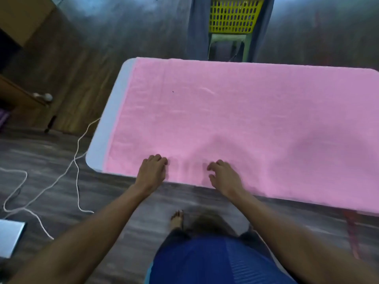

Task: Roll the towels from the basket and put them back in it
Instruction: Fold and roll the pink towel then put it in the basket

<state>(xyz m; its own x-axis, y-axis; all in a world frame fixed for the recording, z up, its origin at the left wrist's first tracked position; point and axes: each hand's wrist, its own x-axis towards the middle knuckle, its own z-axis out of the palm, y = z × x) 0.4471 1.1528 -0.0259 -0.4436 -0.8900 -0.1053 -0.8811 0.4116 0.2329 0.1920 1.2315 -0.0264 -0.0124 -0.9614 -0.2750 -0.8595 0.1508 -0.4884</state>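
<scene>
A large pink towel (235, 119) lies spread flat over a white table (114, 111) and covers almost all of it. My left hand (152, 171) rests on the towel near its front edge, with the fingers curled down into the cloth. My right hand (222, 177) sits a little to its right, fingers bent and spread, their tips digging into the fabric. Soft wrinkles rise in the towel between and just beyond the two hands. A yellow slatted basket (233, 15) stands past the table's far edge on a pale green stool (227, 37).
Grey cloth (198, 27) hangs down both sides of the basket. A white cable (78, 160) loops across the dark wooden floor on the left. A flat white object (9, 236) lies at the lower left. Wooden furniture (22, 93) stands at the far left.
</scene>
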